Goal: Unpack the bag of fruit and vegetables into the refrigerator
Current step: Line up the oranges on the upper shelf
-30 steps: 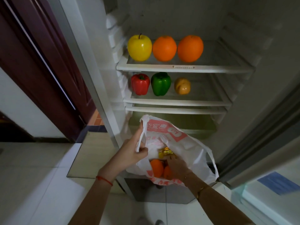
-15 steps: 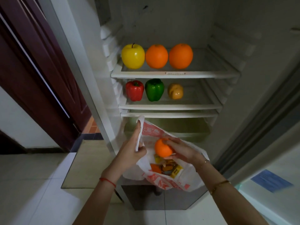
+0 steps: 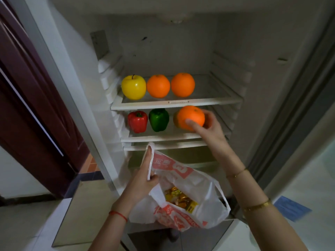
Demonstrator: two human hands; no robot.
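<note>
My right hand [image 3: 208,130] grips an orange [image 3: 190,117] and holds it in front of the second shelf [image 3: 163,137], just below the front rim of the upper shelf [image 3: 177,104]. The orange covers most of a yellowish fruit [image 3: 175,119] behind it. My left hand [image 3: 143,178] pinches one handle of the white and red plastic bag [image 3: 197,192], which hangs open below the shelves. A yellow packet [image 3: 179,198] shows inside the bag.
The upper shelf carries a yellow apple [image 3: 133,87] and two oranges [image 3: 158,86] [image 3: 183,85]. A red pepper [image 3: 137,121] and a green pepper [image 3: 159,119] stand on the second shelf. The fridge door [image 3: 297,98] stands open at right. A dark wooden door [image 3: 32,98] is at left.
My right hand lifted an orange out of the bag and raised it to the second shelf. The left hand kept holding the bag handle. My view tilted up.
</note>
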